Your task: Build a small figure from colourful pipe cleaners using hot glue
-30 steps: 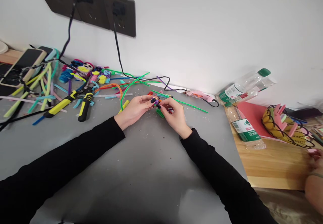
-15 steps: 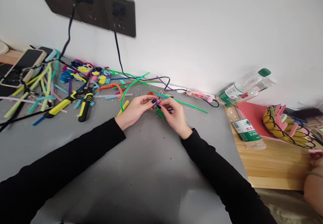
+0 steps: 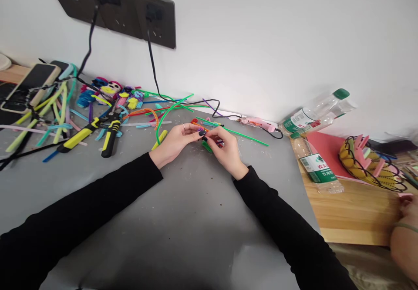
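Note:
Both my hands meet over the middle of the grey table. My left hand (image 3: 178,142) and my right hand (image 3: 224,147) pinch a small colourful pipe-cleaner piece (image 3: 208,145) between thumbs and fingers. Bits of orange, purple, red and green show on it; the fingers hide most of its shape. The thumbs nearly touch. Just behind lie a green pipe cleaner (image 3: 246,137) and small scraps. Beside my left hand are a curved green pipe cleaner (image 3: 160,124) and a short yellow stick-like thing (image 3: 160,139).
Yellow-black pliers (image 3: 111,137) lie open at left, near small pipe-cleaner figures (image 3: 111,89), loose pipe cleaners (image 3: 62,107) and a phone (image 3: 31,85). A pink corded tool (image 3: 259,124) rests by the wall. Plastic bottles (image 3: 316,163), a yellow basket (image 3: 369,168) and another person's arm (image 3: 406,237) are at right.
My thumbs and fingertips have drawn slightly closer together over the small piece, covering more of its purple part. The other person's arm at right has shifted slightly.

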`<state>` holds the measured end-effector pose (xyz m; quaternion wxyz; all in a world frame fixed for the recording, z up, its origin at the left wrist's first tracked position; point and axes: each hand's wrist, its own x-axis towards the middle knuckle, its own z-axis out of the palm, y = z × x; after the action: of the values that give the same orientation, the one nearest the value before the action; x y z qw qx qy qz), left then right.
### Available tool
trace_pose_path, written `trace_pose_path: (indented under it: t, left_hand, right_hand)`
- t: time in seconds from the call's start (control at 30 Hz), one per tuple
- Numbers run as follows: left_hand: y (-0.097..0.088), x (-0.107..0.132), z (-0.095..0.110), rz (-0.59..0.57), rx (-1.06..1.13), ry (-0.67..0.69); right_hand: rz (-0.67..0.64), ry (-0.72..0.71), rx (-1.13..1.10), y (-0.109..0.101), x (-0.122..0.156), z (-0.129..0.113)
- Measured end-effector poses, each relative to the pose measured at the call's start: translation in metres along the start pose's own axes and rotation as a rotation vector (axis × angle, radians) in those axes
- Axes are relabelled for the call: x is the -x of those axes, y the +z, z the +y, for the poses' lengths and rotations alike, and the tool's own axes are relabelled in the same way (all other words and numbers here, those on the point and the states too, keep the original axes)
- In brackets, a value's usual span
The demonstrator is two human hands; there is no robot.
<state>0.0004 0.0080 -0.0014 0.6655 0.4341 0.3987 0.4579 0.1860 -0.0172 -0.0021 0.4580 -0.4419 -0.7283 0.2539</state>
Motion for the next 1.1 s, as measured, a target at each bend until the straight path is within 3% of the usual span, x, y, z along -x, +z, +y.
trace_pose_path:
  t: [0.37,0.57,0.87,1.1]
  left_hand:
    - [-0.0014,-0.0025,-0.0019,-0.046,0.148,-0.020]
    - [-0.0002,0.0010,0.0024,-0.110,0.090,-0.007]
    - [0.0035,0.0044,0.0028,-0.056,-0.060,0.069]
    - [0.0010,0.0004,-0.0018,-0.045,0.044,0.029]
  right_hand:
    - [0.029,0.030,-0.022,-0.0004,-0.0016,-0.0040]
    - [0.028,0.036,-0.007,-0.0007,-0.0011,-0.0021]
    - [-0.003,-0.025,0.030,0.0010,0.0003,-0.0022]
    - [0.009,-0.020,0.012,0.0012,0.0003,-0.0003]
